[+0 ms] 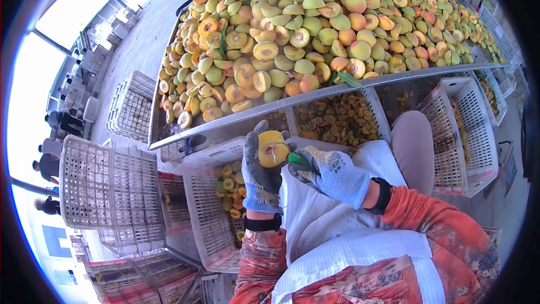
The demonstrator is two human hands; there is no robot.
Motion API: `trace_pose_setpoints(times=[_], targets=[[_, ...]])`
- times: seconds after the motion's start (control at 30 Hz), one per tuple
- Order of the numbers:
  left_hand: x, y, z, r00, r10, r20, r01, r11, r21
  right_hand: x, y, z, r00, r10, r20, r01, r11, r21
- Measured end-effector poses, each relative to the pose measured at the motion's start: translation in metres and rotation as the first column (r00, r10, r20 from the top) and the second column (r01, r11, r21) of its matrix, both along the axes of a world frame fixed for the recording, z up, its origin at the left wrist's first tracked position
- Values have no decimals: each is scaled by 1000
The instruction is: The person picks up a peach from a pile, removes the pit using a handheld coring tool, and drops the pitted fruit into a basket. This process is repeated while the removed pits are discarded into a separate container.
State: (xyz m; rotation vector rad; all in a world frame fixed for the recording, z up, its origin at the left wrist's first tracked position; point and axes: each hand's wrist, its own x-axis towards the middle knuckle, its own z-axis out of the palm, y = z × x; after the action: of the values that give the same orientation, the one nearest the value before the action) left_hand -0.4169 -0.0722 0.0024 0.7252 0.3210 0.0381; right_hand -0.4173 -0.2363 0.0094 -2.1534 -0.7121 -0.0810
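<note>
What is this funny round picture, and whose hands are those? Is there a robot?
There's no robot here, just a person. The picture comes from one camera worn on their head, looking forward and down, so you see what's in front of them.

Both hands wear gloves. The left hand holds a cut yellow fruit. The right hand holds a small green tool right beside it.

Behind them, a big metal table carries a heap of fruit, many pieces cut open. Plastic crates stand around.

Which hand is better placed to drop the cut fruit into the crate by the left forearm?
Probably the left hand: it holds the cut fruit, nearer the crate; the right hand grips a green tool.
</note>
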Motion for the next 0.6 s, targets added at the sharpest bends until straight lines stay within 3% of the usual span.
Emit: trace_pose_setpoints(times=[0.1, 0.23, 0.3, 0.37, 0.6], targets=[[-1, -12, 8, 993, 70, 98, -85, 984, 159, 2, 4, 3, 1000, -3, -28, 4, 998, 56], [-4, -3, -7, 992, 29, 125, -31, 999, 12, 4, 2, 9, 997, 25, -77, -19, 997, 74], [-6, -3, -5, 997, 28, 69, -33, 996, 77, 4, 0, 9, 993, 44, -105, -37, 997, 66], [-9, -8, 4, 997, 22, 72, -30, 993, 116, 3, -1, 4, 996, 59, -69, -64, 995, -71], [-13, -9, 5, 998, 18, 57, -28, 984, 175, 7, -9, 12, 987, 157, -25, -158, 985, -64]])
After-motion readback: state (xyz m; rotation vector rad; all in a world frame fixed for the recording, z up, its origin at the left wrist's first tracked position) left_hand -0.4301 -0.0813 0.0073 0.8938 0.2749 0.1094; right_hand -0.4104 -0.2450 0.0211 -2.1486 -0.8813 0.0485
